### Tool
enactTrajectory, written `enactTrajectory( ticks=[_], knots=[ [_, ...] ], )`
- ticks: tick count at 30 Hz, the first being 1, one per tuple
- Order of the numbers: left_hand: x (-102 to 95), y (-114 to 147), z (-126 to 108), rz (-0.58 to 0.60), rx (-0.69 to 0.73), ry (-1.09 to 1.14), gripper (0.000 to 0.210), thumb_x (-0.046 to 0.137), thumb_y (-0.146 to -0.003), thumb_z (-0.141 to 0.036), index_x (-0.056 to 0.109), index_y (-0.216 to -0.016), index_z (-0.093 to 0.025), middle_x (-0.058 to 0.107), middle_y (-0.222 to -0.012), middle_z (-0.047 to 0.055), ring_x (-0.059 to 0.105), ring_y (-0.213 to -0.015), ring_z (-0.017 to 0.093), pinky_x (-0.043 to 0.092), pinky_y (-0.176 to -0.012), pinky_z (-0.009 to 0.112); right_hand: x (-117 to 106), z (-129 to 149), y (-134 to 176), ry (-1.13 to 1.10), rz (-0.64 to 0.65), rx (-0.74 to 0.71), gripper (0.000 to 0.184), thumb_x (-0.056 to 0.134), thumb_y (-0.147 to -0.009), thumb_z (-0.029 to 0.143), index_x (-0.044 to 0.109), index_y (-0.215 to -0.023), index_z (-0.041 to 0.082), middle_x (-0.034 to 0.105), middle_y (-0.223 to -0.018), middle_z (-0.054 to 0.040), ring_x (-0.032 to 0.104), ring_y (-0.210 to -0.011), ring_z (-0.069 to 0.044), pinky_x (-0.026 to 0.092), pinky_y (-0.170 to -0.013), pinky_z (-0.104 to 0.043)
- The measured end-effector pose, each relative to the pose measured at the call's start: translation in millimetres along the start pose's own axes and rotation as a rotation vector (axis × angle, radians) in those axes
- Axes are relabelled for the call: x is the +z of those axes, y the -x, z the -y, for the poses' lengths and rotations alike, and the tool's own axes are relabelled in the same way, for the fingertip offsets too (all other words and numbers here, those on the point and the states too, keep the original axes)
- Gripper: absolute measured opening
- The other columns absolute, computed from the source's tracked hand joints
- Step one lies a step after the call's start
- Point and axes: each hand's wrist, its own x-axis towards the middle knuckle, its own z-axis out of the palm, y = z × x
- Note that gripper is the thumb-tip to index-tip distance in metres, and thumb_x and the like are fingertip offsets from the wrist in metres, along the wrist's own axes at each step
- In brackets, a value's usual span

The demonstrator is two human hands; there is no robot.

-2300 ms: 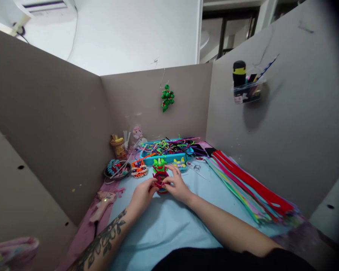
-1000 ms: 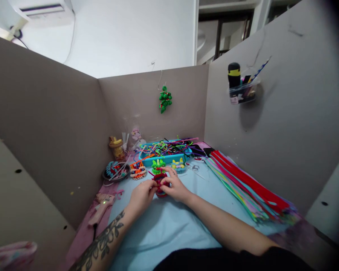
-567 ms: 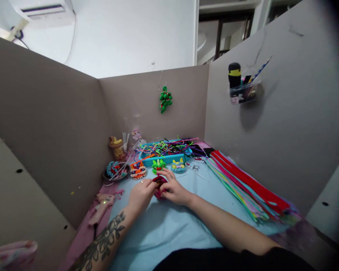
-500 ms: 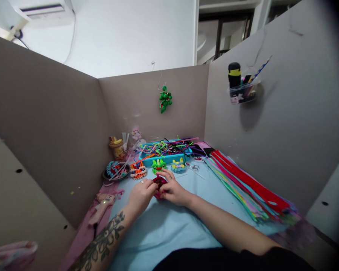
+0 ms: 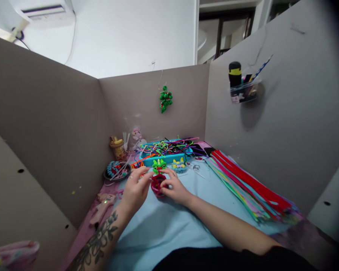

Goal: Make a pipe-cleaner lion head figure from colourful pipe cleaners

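A dark red, ring-shaped pipe-cleaner piece [image 5: 157,192] rests on the light blue cloth, its hollow middle facing me. My right hand [image 5: 173,188] grips its right rim between thumb and fingers. Just left of the piece, my left hand [image 5: 136,186] hovers with thumb and fingers apart; nothing shows between them. Right behind the piece sits a green pipe-cleaner figure [image 5: 159,165] with horns. Beside that is a blue one with yellow ears [image 5: 179,165]. An orange and white figure [image 5: 137,165] is partly covered by my left hand.
Behind stands a blue tray [image 5: 151,162] heaped with loose pipe cleaners. Long pipe-cleaner bundles [image 5: 251,184] lie at right, near scissors [image 5: 193,166]. At left are a dark bowl [image 5: 117,177], a glue gun [image 5: 104,207] and a lidded cup [image 5: 118,148]. Grey panels [image 5: 152,98] enclose the table.
My left hand has come off the red piece and moved left, its fingers spreading. More of the ring's inside shows now. My right hand has stayed on the rim.
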Motion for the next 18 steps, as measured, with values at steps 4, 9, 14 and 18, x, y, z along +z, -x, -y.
enactTrajectory(
  ticks=[4, 9, 14, 18],
  knots=[
    [3.2, 3.5, -5.2, 0.149, -0.201, 0.074, 0.014, 0.052, -0.086, -0.022, 0.066, -0.086, -0.019, 0.064, -0.084, 0.005, 0.06, -0.077, 0.016, 0.049, -0.072, 0.028, -2.8, 0.2, -1.7, -0.049, -0.096, 0.186, 0.004, 0.067, -0.072, 0.02, 0.067, -0.068, 0.02, 0.048, -0.127, -0.0071, 0.041, -0.121, -0.025, 0.028, -0.104, -0.042],
    [33.8, 22.4, -10.2, 0.327, -0.319, 0.115, 0.014, 0.055, -0.085, -0.023, 0.067, -0.09, -0.019, 0.065, -0.084, 0.004, 0.063, -0.073, 0.016, 0.049, -0.066, 0.026, -0.1, -1.5, 0.8, -0.073, -0.067, 0.185, 0.002, 0.065, -0.072, 0.02, 0.067, -0.071, 0.02, 0.048, -0.127, -0.007, 0.041, -0.121, -0.024, 0.03, -0.102, -0.039],
    [44.2, 30.9, -10.6, 0.315, -0.305, 0.094, 0.017, 0.051, -0.086, -0.022, 0.068, -0.085, -0.019, 0.064, -0.078, 0.004, 0.062, -0.068, 0.016, 0.049, -0.063, 0.025, -0.2, 1.9, 1.9, -0.103, -0.02, 0.186, 0.006, 0.063, -0.075, 0.019, 0.068, -0.072, 0.02, 0.048, -0.128, -0.0075, 0.04, -0.122, -0.024, 0.03, -0.103, -0.04],
    [43.2, 30.7, -11.3, 0.251, -0.301, 0.138, 0.016, 0.051, -0.086, -0.021, 0.067, -0.092, -0.019, 0.065, -0.084, 0.005, 0.062, -0.073, 0.016, 0.051, -0.067, 0.026, -2.1, 2.1, 1.7, -0.106, -0.004, 0.174, 0.01, 0.06, -0.076, 0.017, 0.069, -0.074, 0.02, 0.048, -0.128, -0.0073, 0.041, -0.123, -0.024, 0.03, -0.103, -0.041]
  ],
)
